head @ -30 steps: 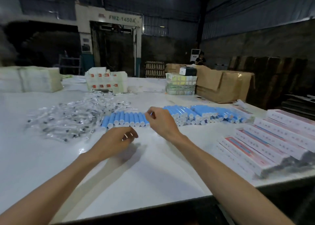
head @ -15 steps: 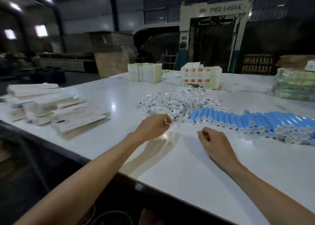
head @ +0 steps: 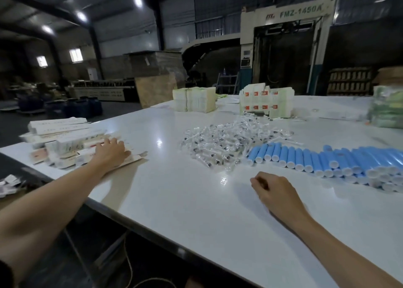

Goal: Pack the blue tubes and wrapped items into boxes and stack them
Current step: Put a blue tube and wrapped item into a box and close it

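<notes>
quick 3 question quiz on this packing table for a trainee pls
1. True or false: the left hand is on the flat boxes.
2. Which pile lies between the flat boxes and the tubes? A wrapped items; B tape rolls; C scissors.
3. Which hand is nearer the tubes?

Key: 1 true. 2 A. 3 the right hand.
</notes>
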`<state>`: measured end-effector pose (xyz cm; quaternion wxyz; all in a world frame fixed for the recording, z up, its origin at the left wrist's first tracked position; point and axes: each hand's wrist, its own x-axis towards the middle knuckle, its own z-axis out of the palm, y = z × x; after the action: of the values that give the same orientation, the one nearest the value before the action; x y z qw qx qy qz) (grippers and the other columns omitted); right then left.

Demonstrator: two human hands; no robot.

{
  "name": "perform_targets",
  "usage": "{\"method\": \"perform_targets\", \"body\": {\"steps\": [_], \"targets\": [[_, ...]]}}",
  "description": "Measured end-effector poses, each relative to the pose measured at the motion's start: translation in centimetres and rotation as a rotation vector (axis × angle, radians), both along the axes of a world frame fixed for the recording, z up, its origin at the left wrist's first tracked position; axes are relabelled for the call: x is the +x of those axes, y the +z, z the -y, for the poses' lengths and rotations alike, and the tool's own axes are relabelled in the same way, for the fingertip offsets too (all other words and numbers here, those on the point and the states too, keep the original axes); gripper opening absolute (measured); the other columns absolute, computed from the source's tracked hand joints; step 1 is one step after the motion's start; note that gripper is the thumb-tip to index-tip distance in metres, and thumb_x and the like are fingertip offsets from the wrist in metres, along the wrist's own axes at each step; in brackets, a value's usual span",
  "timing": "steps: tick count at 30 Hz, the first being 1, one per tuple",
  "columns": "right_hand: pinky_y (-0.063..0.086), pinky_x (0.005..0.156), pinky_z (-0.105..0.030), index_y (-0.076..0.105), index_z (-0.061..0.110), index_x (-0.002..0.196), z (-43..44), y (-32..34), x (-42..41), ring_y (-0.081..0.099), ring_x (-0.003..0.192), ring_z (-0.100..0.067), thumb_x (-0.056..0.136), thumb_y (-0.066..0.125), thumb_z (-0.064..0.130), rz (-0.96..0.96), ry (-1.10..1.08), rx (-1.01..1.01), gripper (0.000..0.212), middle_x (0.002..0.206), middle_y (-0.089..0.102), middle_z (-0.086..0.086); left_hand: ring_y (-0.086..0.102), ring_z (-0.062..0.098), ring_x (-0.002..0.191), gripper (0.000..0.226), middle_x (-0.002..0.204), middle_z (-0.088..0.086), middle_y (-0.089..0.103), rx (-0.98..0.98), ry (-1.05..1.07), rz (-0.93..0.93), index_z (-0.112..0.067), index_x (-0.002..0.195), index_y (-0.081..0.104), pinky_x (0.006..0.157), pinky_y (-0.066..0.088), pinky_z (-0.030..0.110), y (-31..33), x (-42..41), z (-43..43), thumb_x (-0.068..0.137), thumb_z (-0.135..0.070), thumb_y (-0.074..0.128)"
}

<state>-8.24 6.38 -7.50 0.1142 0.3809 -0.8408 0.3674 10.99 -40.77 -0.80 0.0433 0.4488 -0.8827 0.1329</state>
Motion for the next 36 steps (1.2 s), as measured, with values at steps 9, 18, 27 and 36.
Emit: {"method": "perform_targets", "body": {"steps": [9,18,27,36], "targets": [[0.053,0.069,-0.046,0.061,0.014,0.078,-0.4,0.5,0.5,0.06,0.068,-0.025,0.104,0.057,0.037,0.064,0.022,0.026,0.034,0.066,0.064,-0.002,0.03,0.044,0.151,0.049,0.159,0.013,0.041,0.028,-0.096,0.107,-0.027,0.147,0.061,0.119,0.032,0.063,0.3,-1.1,0.1,0.111,-0.055,0.045],[0.055,0.072,-0.048,0.063,0.013,0.081,-0.5,1.0,1.0,0.062,0.07,-0.027,0.104,0.057,0.036,0.076,0.028,0.042,0.033,0.069,0.066,-0.004,0.06,0.026,0.128,0.027,0.133,0.001,0.066,-0.359,-0.182,0.188,-0.017,0.135,0.057,0.106,0.047,0.038,-0.4,-1.1,-0.6,0.116,-0.026,0.039],[0.056,0.079,-0.049,0.063,0.009,0.083,-0.4,1.0,1.0,0.067,0.081,-0.028,0.104,0.056,0.034,0.083,0.038,0.067,0.033,0.077,0.07,-0.007,0.064,0.032,0.065,0.013,0.086,0.008,0.056,-0.446,-0.364,-0.042,-0.004,0.108,0.052,0.055,0.049,0.043,0.8,-1.4,-2.6,0.107,-0.016,0.056],[0.056,0.079,-0.048,0.064,0.011,0.083,-0.3,0.9,0.8,0.067,0.08,-0.025,0.104,0.056,0.035,0.089,0.036,0.073,0.033,0.078,0.072,-0.004,0.066,0.021,0.07,0.034,0.09,0.003,0.069,0.268,-0.558,-0.652,-0.019,0.106,0.053,0.056,0.046,0.031,4.7,-7.2,-9.3,0.117,-0.042,0.03]]}}
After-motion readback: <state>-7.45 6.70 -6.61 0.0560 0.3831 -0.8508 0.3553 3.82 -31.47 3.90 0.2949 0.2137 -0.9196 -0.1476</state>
